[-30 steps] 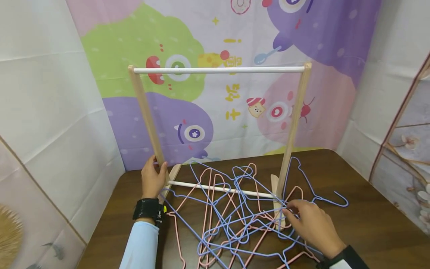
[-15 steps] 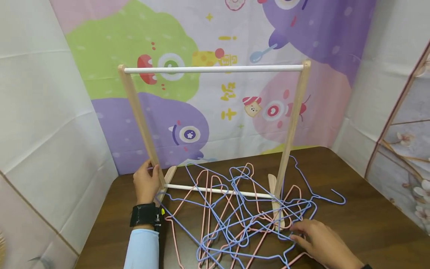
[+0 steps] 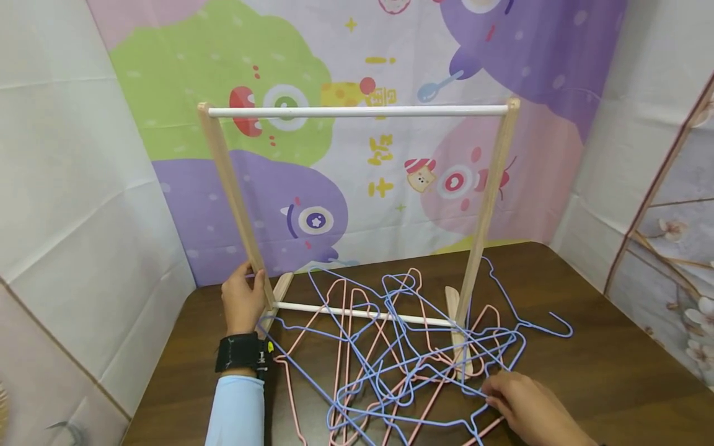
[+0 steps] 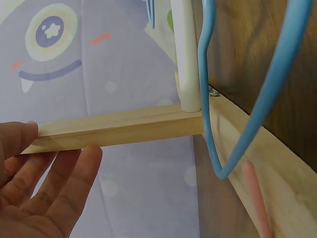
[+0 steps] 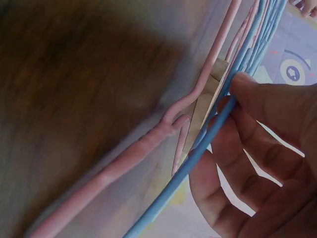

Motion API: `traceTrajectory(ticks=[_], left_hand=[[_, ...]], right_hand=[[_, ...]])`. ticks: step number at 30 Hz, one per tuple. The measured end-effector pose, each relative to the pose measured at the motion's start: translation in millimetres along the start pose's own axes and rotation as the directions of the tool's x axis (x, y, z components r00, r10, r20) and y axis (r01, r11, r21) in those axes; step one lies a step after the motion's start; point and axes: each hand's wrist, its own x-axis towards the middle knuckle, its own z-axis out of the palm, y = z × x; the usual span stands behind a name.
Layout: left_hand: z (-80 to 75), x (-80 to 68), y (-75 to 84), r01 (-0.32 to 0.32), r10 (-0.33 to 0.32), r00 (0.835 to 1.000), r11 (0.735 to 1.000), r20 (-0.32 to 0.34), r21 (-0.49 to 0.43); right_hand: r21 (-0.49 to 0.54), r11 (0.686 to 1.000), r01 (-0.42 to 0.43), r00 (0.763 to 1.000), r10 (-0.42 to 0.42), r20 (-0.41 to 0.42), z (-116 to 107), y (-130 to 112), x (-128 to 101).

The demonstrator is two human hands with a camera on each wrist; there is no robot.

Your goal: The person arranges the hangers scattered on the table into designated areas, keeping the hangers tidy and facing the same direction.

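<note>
A small clothes rack with wooden posts and white bars stands on the table; my left hand (image 3: 242, 303) holds its left post (image 3: 237, 204) low down. In the left wrist view the thumb lies on one face of the post and the fingers on the other. A tangle of blue and pink wire hangers lies in front of and under the rack. At the right side of the pile, my right hand (image 3: 530, 409) pinches a blue hanger (image 5: 183, 168) between thumb and fingers. Close to that hand, in the right wrist view, runs the twisted neck of a pink hanger (image 5: 133, 148).
One blue hanger (image 3: 519, 324) sticks out to the right of the pile, its hook on the table (image 3: 602, 365). The rack's lower white bar (image 3: 301, 306) passes behind overlapping hangers. A patterned curtain (image 3: 357, 204) hangs behind the table.
My right hand has moved down toward the near edge, uncovering blue hanger ends at the pile's right side. The left hand keeps hold of the post. The head view has shifted slightly.
</note>
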Motion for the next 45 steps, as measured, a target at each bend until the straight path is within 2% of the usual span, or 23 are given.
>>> traceTrajectory(ticks=[6, 13, 19, 23, 27, 29, 30, 32, 36, 38, 41, 45], left_hand=[[0.3, 0.5, 3.8, -0.004, 0.004, 1.000, 1.000, -0.005, -0.013], [-1.0, -1.4, 4.5, 0.000, 0.000, 1.000, 1.000, -0.010, -0.004], [-1.5, -2.6, 5.3, -0.001, 0.001, 1.000, 1.000, -0.011, 0.003], [-1.3, -2.8, 5.5, 0.004, -0.004, 1.000, 1.000, -0.009, 0.000], [-1.2, -2.6, 3.4, 0.012, -0.012, 1.000, 1.000, -0.006, 0.005], [-1.1, -2.4, 2.7, 0.014, -0.014, 1.000, 1.000, -0.004, 0.007], [-1.1, -2.3, 2.6, 0.015, -0.015, 1.000, 1.000, -0.004, 0.009], [-1.1, -2.3, 2.5, 0.015, -0.015, 1.000, 1.000, -0.003, 0.013], [-0.9, -2.1, 2.8, 0.007, -0.007, 1.000, 1.000, -0.006, 0.016], [-0.7, -2.0, 3.2, 0.001, -0.001, 1.000, 1.000, -0.010, 0.015], [-0.5, -2.0, 3.1, -0.003, 0.004, 1.000, 1.000, -0.014, 0.014], [-0.4, -1.8, 2.8, -0.004, 0.004, 1.000, 1.000, -0.011, 0.019]], right_hand=[[-0.065, 0.996, 0.060, 0.987, -0.069, -0.148, 4.0, -2.1, -0.9], [-0.091, 0.994, 0.060, 0.965, -0.081, -0.249, 6.3, -6.0, 1.1], [-0.025, 0.990, 0.142, 0.916, -0.141, -0.376, 9.4, -4.0, 8.3], [0.040, 0.993, 0.115, 0.905, -0.088, -0.415, 10.9, -5.8, 10.9], [0.163, 0.986, 0.031, 0.902, 0.043, -0.430, 11.7, -14.1, 13.4], [0.250, 0.968, -0.022, 0.897, 0.130, -0.423, 11.5, -19.2, 15.2], [0.301, 0.952, -0.062, 0.897, 0.185, -0.402, 11.0, -21.7, 16.1], [0.422, 0.896, -0.140, 0.898, 0.295, -0.326, 8.9, -26.8, 18.0], [0.619, 0.726, -0.298, 0.874, 0.469, -0.129, 2.0, -35.8, 23.8], [0.671, 0.656, -0.345, 0.856, 0.513, -0.062, -1.9, -39.1, 27.7], [0.711, 0.577, -0.402, 0.827, 0.563, 0.010, -6.7, -42.3, 34.0], [0.776, 0.431, -0.461, 0.781, 0.612, 0.124, -11.2, -44.8, 40.6]])
